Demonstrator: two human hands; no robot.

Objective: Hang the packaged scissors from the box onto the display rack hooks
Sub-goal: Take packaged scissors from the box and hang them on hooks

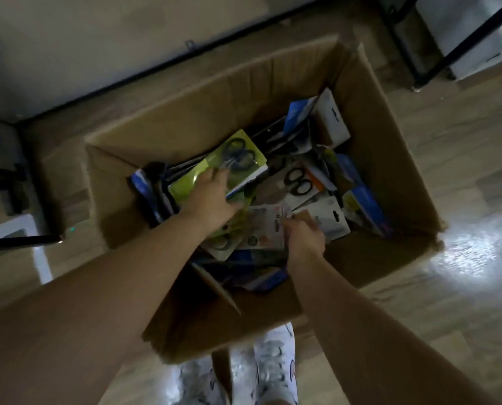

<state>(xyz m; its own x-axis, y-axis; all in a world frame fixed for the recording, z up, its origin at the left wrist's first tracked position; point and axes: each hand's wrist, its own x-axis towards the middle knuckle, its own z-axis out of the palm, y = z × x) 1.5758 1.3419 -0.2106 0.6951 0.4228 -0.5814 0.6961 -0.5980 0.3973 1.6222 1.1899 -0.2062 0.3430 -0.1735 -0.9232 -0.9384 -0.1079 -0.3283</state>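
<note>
Two bare hands are reached down into an open cardboard box [390, 159] set on a wood-look floor [448, 331], flaps folded outward. The left hand [211, 197] is laid on a green-carded scissors pack [229, 162] at the far left of the pile, fingers spread over the card and thumb hooked at its near edge; black scissor handles are seen through the blister just beyond the fingertips. The right hand [304, 232] is placed near the box's middle, fingers curled down into the pile at the edge of a white-and-orange pack [266, 229]; whether anything is actually pinched cannot be told, since the fingertips are hidden. The box is filled with a jumble of packaged scissors: an orange-and-white pack with black handles [299, 182] just right of the green one, white card backs with hang slots [333, 220] to the right of the right hand, and blue packs [363, 200] along the right wall. Dark metal frame legs [460, 45] are seen at the far right and a dark bar [19, 242] at the left edge. White patterned trousers [273, 363] are seen at the near edge below the box. Everything is blurred.
</note>
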